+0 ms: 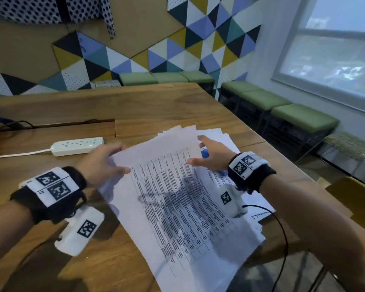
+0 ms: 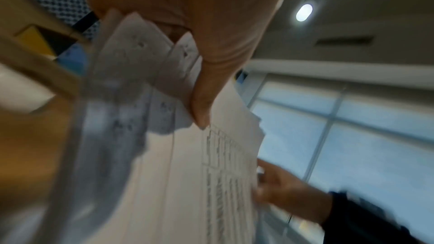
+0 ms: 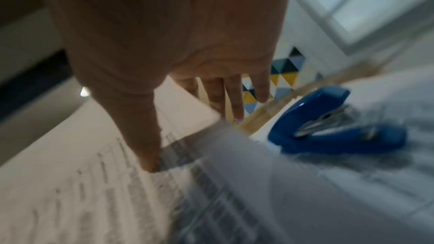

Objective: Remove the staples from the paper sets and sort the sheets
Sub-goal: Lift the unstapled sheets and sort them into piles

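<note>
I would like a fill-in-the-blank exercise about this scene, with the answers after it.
1. The left hand pinches one ____ of the printed sheets.
2. The stapler lying on the papers has the colour ____.
3. The white power strip lies on the wooden ____.
4. The right hand's thumb presses on the top ____.

Missing words: corner; blue; table; sheet

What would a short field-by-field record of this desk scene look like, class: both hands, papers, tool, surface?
left hand: grips the near-left corner of the paper set
right hand: thumb on top of the set's right edge, fingers straight
paper set: printed tables, lifted and fanned
loose sheets: lying under it
blue stapler: on the sheets, untouched
table: wooden
power strip: white, left of the papers
</note>
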`<state>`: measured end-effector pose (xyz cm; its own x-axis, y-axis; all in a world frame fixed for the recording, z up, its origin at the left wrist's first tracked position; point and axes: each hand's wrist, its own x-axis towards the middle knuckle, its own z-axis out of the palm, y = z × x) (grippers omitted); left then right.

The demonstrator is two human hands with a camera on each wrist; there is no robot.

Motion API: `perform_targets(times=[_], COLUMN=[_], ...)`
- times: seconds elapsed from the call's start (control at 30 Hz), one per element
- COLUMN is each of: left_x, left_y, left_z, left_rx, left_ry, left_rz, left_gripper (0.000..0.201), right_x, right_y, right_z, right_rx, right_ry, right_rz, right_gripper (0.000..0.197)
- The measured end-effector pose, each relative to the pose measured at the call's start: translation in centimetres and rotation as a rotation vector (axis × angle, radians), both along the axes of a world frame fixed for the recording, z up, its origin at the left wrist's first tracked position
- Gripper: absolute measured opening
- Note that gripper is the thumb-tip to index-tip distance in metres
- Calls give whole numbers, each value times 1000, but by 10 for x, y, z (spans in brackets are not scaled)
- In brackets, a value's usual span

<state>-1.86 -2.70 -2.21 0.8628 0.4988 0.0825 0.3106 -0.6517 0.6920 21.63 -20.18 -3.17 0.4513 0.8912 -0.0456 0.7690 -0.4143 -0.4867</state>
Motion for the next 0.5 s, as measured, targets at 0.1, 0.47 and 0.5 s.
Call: perform_targets(times=[0.1,0.47,0.5], left_x=[-2,-25,-26], left_y=[1,-10,-14], left_z=[53,119,117], left_rx=[73,-213,-202], left_ry=[-198,-688,-702], left_rz=[-25,85,98], left_gripper=[22,47,41], right_x=[-6,-26,-29], right_y=[-3,14,20], right_z=[23,101,101], right_rx=[319,1058,1070], right_ry=[380,822,812], right_rz=[-12,92,88], right_gripper=[37,48,60])
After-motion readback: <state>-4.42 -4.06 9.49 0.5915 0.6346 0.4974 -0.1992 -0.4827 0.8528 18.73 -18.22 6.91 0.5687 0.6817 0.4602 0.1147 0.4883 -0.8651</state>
